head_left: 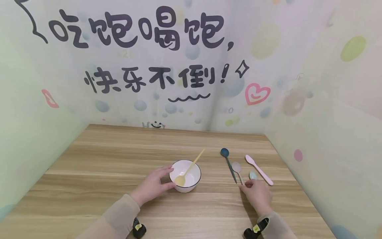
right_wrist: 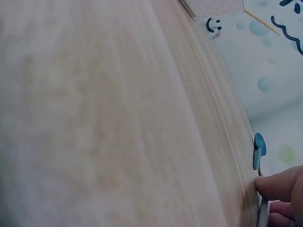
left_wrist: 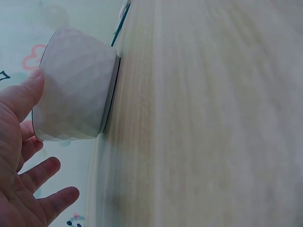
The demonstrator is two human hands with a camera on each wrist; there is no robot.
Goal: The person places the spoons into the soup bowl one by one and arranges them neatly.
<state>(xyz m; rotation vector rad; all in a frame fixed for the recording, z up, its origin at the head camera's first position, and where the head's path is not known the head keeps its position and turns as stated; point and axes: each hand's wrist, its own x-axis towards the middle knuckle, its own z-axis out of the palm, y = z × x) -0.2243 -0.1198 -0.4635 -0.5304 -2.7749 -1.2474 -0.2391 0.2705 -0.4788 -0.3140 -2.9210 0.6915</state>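
One long yellow spoon [head_left: 180, 180] sits in the round white bowl [head_left: 193, 178] my left hand [head_left: 153, 184] holds, my right hand [head_left: 257, 195] pinches a thin pale-grey spoon [head_left: 236, 167], and a dark-teal spoon [head_left: 225, 152], a pale-blue spoon [head_left: 252, 175] and a pink spoon [head_left: 261, 171] are left on the brown wood-grain table [head_left: 104, 159].

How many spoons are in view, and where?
5: a yellow spoon in the bowl; to its right, a teal spoon, a beige spoon, a pale blue spoon partly covered by the right hand, and, farthest right, a pink spoon. The hand may hide more.
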